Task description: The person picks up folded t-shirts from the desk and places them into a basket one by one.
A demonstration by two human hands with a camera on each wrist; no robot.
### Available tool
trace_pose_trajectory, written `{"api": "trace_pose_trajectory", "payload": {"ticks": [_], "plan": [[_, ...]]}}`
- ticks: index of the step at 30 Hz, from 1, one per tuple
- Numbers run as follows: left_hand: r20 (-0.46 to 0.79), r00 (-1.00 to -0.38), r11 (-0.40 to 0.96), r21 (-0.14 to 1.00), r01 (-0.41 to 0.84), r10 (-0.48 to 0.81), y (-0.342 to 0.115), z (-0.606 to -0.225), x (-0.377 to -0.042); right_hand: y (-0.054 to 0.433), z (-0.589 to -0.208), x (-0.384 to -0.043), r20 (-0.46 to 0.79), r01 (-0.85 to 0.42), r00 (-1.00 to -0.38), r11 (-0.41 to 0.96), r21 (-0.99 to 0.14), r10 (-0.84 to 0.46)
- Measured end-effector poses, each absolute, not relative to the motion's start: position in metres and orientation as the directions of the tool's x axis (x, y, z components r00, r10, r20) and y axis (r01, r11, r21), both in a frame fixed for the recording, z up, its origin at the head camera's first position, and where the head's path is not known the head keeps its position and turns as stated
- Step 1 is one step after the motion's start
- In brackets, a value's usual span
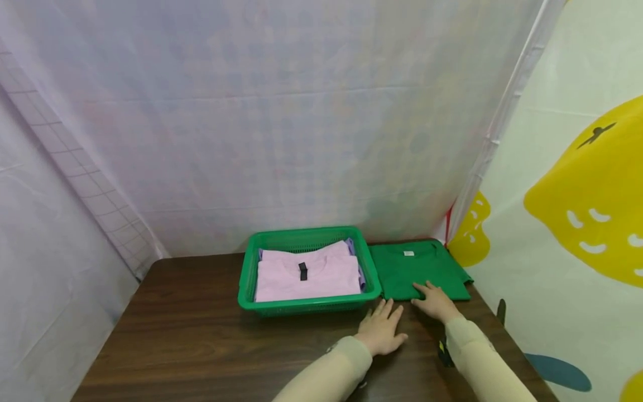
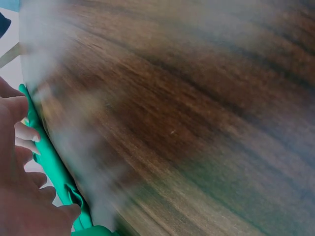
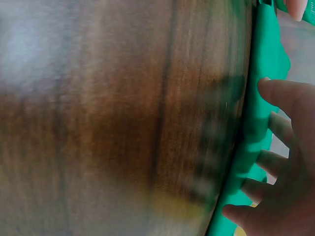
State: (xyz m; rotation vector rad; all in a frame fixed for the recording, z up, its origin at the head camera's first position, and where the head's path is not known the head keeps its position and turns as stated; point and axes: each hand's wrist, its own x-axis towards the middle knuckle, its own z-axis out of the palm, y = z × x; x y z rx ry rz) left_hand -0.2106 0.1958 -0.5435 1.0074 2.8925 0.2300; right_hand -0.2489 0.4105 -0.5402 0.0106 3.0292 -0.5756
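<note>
A folded green shirt (image 1: 417,262) with a small white neck label lies flat at the right end of the table. Over its near edge is my right hand (image 1: 435,302), fingers spread; in the right wrist view the thumb and fingers (image 3: 275,162) are at the green cloth (image 3: 256,113). My left hand (image 1: 380,328), its fingers also spread, is above the table just in front of the basket's near right corner. Inside the green plastic basket (image 1: 246,279) lies a folded pink shirt (image 1: 311,282) with a black tag, purple cloth (image 1: 361,273) showing beneath it.
The dark brown wooden table (image 1: 201,346) runs up to a pale hanging curtain (image 1: 301,139) behind. On the right hangs a white sheet printed with yellow lemons (image 1: 598,206). The basket's right side stands against the green shirt's left edge.
</note>
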Motion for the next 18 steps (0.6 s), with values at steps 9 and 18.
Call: {"api": "trace_pose_trajectory", "payload": {"ticks": [9, 18], "plan": [[-0.024, -0.788, 0.779, 0.169, 0.604, 0.616, 0.196, -0.545, -0.212, 0.407, -0.538, -0.236, -0.067, 0.028, -0.998, 0.933, -0.360, 0.004], [-0.030, -0.789, 0.783, 0.153, 0.603, 0.613, 0.197, -0.541, -0.210, 0.406, -0.536, -0.223, -0.061, 0.028, -0.998, 0.936, -0.351, 0.008]]}}
